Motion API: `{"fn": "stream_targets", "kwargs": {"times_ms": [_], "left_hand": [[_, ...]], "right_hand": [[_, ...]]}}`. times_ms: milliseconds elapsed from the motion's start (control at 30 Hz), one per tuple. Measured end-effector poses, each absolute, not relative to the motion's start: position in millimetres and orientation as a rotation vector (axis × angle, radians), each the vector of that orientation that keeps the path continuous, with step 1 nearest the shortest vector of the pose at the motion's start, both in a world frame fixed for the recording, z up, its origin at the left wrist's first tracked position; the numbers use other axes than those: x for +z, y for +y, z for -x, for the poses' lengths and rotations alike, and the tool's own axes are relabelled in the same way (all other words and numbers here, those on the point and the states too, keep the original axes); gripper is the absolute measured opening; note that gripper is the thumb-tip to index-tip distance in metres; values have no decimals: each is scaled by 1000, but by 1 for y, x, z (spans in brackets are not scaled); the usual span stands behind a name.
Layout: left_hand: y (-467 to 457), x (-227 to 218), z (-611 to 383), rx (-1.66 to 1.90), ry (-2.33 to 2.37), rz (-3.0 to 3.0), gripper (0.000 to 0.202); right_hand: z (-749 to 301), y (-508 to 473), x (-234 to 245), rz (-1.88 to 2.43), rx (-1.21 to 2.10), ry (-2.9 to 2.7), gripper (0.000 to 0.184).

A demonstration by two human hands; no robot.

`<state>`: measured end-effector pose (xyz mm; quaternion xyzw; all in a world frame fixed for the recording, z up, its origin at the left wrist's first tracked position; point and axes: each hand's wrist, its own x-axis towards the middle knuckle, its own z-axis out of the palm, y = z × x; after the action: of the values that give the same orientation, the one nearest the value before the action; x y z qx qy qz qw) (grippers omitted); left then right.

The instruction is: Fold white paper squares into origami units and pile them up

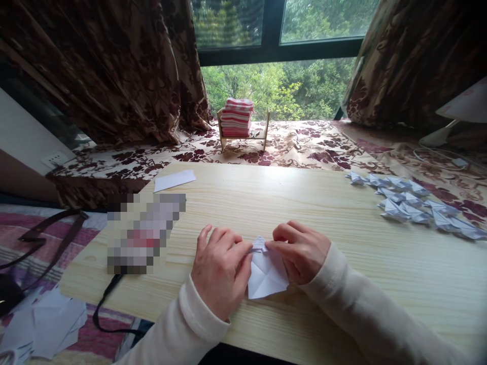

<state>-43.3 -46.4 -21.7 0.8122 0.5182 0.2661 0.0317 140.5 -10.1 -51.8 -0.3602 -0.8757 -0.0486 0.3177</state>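
A small white sheet of paper (268, 274) with crease lines lies on the wooden table, its far end folded into a point that shows printed marks. My left hand (222, 268) grips the paper's left edge near that fold, thumb and index finger closed on it. From the other side, my right hand (302, 251) pinches the fold's right edge, the other fingers curled. The underside of the paper is hidden.
Several folded white paper pieces (413, 203) stand in rows at the table's right. A flat paper strip (175, 180) lies at the back left, near a blurred-out object (146, 235) with a black strap. Loose paper sheets (45, 322) rest lower left. Beyond the table, a small rack (243, 136) holds folded cloths.
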Motion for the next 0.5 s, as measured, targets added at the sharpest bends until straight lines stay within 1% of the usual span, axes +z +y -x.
{"fn": "stream_targets", "kwargs": {"times_ms": [233,500], "left_hand": [[-43,-24,48,817,1564,-2469,20],[-30,-22,43,659,1605,-2447,17]], "right_hand": [[-141,-10,-52,959,-141,-2320,24],[-142,-6,-52,917,-59,-2309,23]]}}
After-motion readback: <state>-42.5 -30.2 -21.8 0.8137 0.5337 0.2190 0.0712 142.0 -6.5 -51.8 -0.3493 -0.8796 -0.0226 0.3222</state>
